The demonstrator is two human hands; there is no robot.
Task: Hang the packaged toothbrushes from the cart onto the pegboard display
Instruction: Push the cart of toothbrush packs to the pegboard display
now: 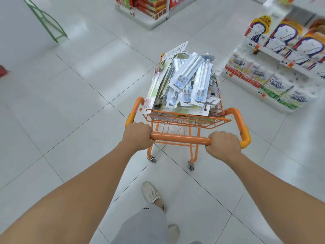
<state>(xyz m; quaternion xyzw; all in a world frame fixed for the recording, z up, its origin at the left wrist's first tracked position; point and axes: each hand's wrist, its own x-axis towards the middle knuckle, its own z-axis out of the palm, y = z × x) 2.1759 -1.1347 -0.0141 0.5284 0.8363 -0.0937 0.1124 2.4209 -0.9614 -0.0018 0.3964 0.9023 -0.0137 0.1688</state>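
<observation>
Orange cart (184, 118) points away; both hands grip its crosswise handle (180, 138)

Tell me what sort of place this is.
Most likely a supermarket aisle: an orange cart heaped with packaged toothbrushes, shelves of tissue packs with price tags, and a tiled floor.

Glossy pale grey floor tiles (79, 88), thin dark grout lines running diagonally, soft overhead light reflected in patches. Green metal frame (46, 20) at 10 o'clock. White shelving (274, 55) at 2 o'clock stacked with tissue packs (279, 83), price tags along edges. Low wire-fronted shelf (149, 11) with red and yellow packages at 12 o'clock
</observation>
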